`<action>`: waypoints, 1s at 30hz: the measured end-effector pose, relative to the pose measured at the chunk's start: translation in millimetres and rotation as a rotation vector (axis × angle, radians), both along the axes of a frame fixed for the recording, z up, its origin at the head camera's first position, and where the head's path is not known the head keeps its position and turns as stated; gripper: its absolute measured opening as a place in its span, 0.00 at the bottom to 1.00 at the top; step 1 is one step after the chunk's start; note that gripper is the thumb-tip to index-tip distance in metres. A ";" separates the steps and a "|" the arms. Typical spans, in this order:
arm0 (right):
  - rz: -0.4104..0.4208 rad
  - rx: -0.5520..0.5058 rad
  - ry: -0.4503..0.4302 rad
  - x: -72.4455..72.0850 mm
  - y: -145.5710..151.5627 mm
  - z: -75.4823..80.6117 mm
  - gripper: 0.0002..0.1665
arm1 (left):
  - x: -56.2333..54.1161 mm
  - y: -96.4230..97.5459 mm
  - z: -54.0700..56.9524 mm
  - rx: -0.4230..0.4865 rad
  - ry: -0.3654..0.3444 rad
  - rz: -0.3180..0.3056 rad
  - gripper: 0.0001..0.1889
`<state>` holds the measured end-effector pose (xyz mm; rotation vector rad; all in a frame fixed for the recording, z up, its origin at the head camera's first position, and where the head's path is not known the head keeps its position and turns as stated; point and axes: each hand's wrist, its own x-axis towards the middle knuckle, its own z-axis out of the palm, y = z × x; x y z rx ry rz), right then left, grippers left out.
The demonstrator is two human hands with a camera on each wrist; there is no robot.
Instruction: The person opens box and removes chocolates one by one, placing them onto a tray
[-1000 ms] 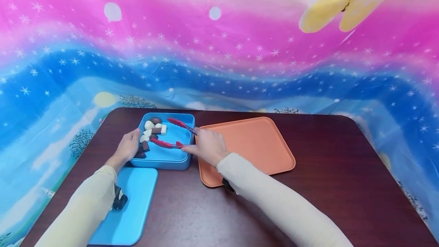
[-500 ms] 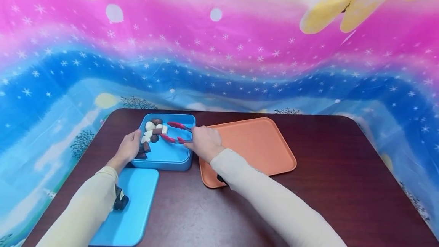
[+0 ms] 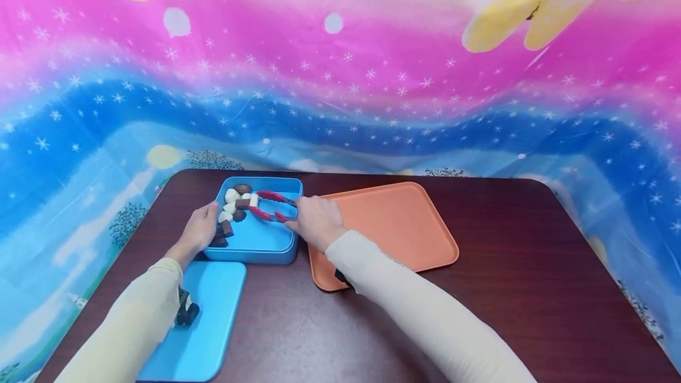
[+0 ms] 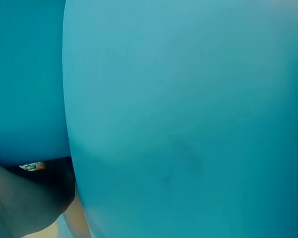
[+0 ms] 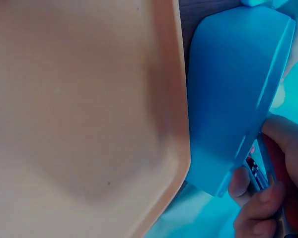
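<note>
Orange tray (image 3: pixel 396 223): right of the box on the wood-grain table (image 3: pixel 511 265), its left part under the right hand and forearm.
Blue lid (image 3: pixel 210 324): flat, near side of the box; the left sleeve and black wrist camera (image 3: pixel 187 310) cover much of it.
Patterned cloth (image 3: pixel 340 81): hangs behind the table's far edge.
Blue box (image 3: pixel 260 256): far left, uncovered; brown and white pieces (image 3: pixel 231 195) cluster along its left side.
Right hand (image 3: pixel 321 221): fingers wrapped round red-tipped tongs (image 3: pixel 272 196), which reach over the box's right wall.
White block (image 3: pixel 254 200): between the tong tips; whether pinched, unclear.
Left hand (image 3: pixel 201 229): against the box's left wall, fingers mostly hidden, grip uncertain.
Hard to see: dark pieces beside the left hand blur together; the left wrist view shows mostly blue surfaces.
</note>
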<state>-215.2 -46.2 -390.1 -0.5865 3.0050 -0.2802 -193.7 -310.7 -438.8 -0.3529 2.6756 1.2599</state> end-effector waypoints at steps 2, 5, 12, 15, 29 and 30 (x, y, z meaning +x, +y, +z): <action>-0.002 -0.039 -0.005 1.1 2.0 -2.6 0.27 | 1.3 0.2 -0.3 -0.008 -0.007 0.006 0.38; -0.010 -0.096 -0.010 2.9 5.0 -6.3 0.30 | 2.8 0.1 -0.7 -0.006 -0.015 0.005 0.38; 0.003 -0.153 0.004 6.3 9.7 -8.9 0.33 | 4.3 -1.8 -1.4 -0.010 -0.035 0.006 0.39; 0.004 -0.166 0.011 7.7 11.0 -7.9 0.34 | 3.9 -2.7 -2.0 -0.018 -0.019 0.007 0.39; -0.032 -0.311 0.009 17.7 30.6 -6.3 0.33 | 1.0 -3.1 -2.1 -0.006 -0.017 0.002 0.40; -0.032 -0.317 0.016 18.3 32.9 -6.0 0.33 | 0.6 -2.0 -2.4 -0.002 -0.020 0.007 0.40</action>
